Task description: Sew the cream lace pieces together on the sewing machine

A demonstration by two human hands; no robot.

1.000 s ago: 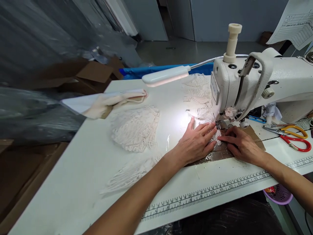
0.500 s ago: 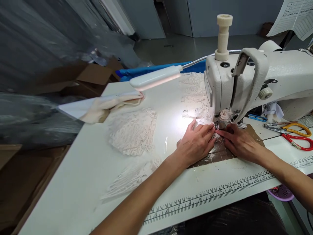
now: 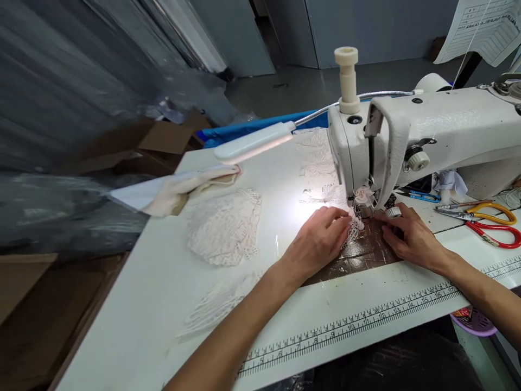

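My left hand (image 3: 319, 236) rests beside the needle area of a white sewing machine (image 3: 459, 127). Its fingers are closed on the edge of a piece of pale lace (image 3: 353, 231) lying under the presser foot (image 3: 363, 212). To the right of the foot is my right hand (image 3: 415, 239), fingers bent and apart, one fingertip reaching toward the foot behind a white knob (image 3: 393, 212). I see nothing held in it. A pink fabric rose (image 3: 363, 195) sits on the machine head just above the needle. Under both hands lies a shiny brown sheet (image 3: 358, 260).
More lace pieces (image 3: 223, 228) lie on the white table (image 3: 163, 282) to the left, others behind the needle. A lamp (image 3: 254, 142) hangs over the table. Red- and yellow-handled scissors (image 3: 488, 220) are at right. A printed ruler (image 3: 350, 328) runs along the front edge; cardboard boxes (image 3: 165, 138) stand left.
My right hand has moved right, away from my left hand, and its fingers have spread. More lace now shows between the hands. The view has shifted slightly.
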